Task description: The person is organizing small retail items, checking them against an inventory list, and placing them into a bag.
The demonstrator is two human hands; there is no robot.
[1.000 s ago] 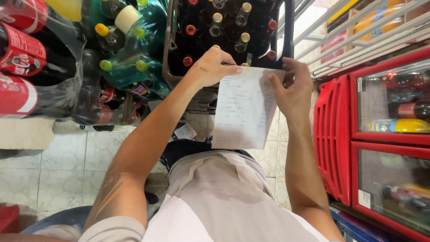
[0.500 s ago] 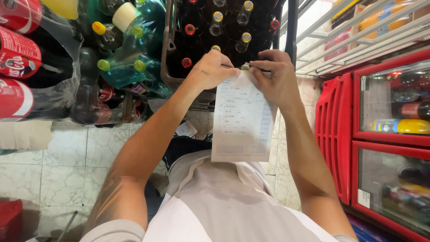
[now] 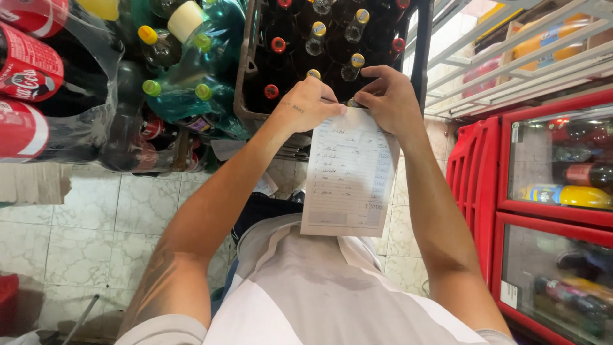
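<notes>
Both my hands hold the top edge of a white paper slip with handwritten lines, which hangs down in front of my chest. My left hand pinches the top left corner. My right hand pinches the top right corner, fingers close to the left hand's. Just beyond the hands stands a dark crate with several capped glass bottles in it.
Shrink-wrapped packs of large soda bottles and green bottles lie at the left. A red fridge with glass doors stands at the right, a red crate beside it, white wire shelving above. Pale tiled floor below.
The slip has turned from tilted to hanging straight. My right hand moved from the slip's right side up to its top edge, close beside my left hand.
</notes>
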